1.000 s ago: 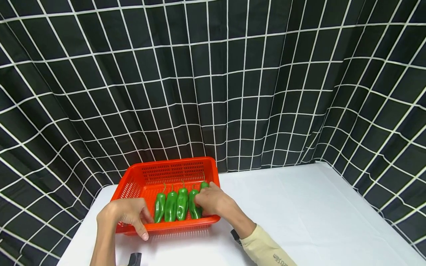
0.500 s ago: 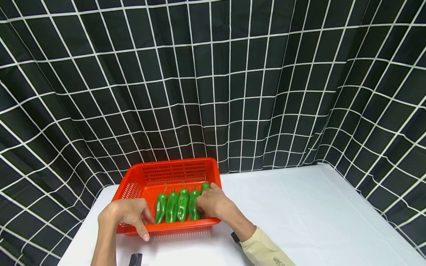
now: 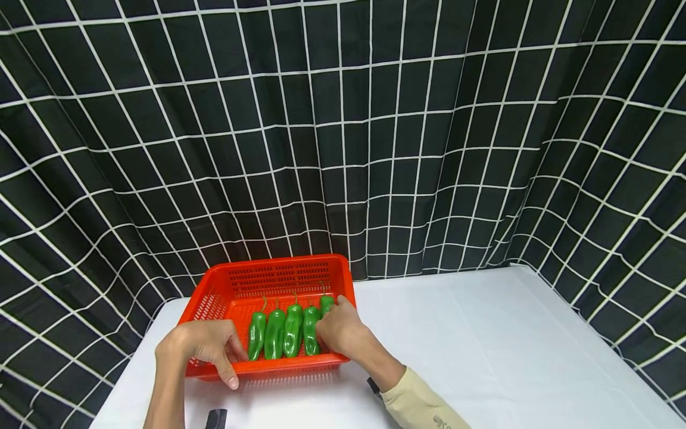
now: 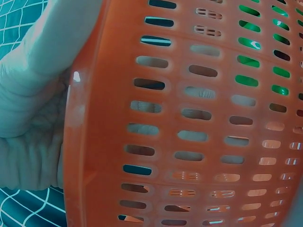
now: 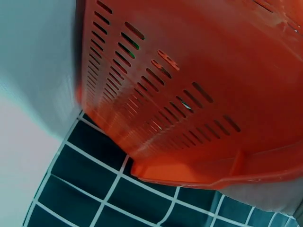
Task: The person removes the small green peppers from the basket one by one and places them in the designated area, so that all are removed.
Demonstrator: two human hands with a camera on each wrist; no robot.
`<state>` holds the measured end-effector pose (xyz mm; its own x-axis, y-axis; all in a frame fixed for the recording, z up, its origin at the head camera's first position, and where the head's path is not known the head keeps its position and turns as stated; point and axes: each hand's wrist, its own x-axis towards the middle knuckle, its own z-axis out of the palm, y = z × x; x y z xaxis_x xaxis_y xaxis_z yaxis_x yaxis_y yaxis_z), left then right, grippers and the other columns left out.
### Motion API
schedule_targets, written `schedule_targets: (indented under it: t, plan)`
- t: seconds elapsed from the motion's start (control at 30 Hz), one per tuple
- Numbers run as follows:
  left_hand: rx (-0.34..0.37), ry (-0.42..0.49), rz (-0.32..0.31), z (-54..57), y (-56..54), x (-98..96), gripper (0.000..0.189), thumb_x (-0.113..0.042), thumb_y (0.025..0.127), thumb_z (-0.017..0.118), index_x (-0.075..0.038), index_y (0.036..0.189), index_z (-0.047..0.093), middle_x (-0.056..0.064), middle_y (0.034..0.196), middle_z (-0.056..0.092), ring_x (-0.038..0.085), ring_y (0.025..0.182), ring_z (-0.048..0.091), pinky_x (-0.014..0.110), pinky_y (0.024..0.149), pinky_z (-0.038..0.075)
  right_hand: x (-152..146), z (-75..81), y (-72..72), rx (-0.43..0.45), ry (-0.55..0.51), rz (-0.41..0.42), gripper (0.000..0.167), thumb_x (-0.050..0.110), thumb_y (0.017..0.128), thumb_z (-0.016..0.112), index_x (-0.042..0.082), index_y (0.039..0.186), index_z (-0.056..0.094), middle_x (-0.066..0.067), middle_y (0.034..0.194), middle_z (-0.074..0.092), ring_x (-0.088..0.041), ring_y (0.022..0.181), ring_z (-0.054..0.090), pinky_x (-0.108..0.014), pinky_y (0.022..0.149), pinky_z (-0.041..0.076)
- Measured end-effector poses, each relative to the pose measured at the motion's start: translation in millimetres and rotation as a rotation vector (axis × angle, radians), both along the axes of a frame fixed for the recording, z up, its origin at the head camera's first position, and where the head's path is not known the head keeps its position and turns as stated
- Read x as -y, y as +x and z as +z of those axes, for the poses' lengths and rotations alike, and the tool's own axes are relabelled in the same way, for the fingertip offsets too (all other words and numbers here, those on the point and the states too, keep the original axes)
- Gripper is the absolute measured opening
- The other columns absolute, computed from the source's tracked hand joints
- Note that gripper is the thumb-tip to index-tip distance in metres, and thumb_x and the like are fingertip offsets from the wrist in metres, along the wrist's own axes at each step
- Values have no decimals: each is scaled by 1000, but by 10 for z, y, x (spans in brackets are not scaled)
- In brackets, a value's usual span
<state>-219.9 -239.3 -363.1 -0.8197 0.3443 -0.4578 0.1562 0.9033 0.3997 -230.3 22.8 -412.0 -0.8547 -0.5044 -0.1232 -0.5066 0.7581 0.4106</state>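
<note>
An orange-red plastic basket (image 3: pixel 281 260) with slotted walls stands on the white table. Several long green chili peppers lie side by side in it, stems pointing to the back; the leftmost pepper (image 3: pixel 257 335) is in full view. My left hand (image 3: pixel 206 345) grips the front rim at the left, thumb outside and fingers inside; through the slots of the basket wall (image 4: pixel 104 118) its fingers show in the left wrist view. At the right end of the row my right hand (image 3: pixel 343 326) holds the rightmost pepper (image 3: pixel 327 302), whose lower part is hidden behind the hand.
The white tablecloth (image 3: pixel 455 333) stretches to the right of the basket. A black curtain with white grid lines (image 3: pixel 375 179) hangs behind and at both sides. In the right wrist view the basket's outer wall (image 5: pixel 213 61) fills most of the picture.
My right hand has shifted slightly left with the rightmost pepper, bringing it closer to the others. My left hand keeps its hold on the rim.
</note>
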Motion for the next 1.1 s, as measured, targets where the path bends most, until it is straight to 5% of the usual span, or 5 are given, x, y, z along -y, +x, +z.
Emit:
schedule_targets:
  t: [0.53,0.9,1.1]
  plan:
    - [26,45,-16,1,-6,16,38,-8,62,97,-13,98,85,1,87,80,15,86,58,33,78,50,28,-89,-18,-44,-97,-21,10,27,86,80,36,86,76,9,84,74,-13,74,62,-31,77,38]
    - [37,68,-9,-10,9,22,39,-5,62,96,-11,99,84,4,88,80,15,85,60,32,78,52,5,-72,-14,-30,-158,-13,42,39,83,83,37,123,68,3,100,77,-15,91,66,-29,79,40]
    - [23,73,-36,0,1,12,36,-6,62,96,-12,96,85,3,86,81,15,85,58,32,76,48,-24,-10,-13,-73,-207,6,29,38,91,74,36,120,69,-2,100,76,-19,89,64,-29,78,44]
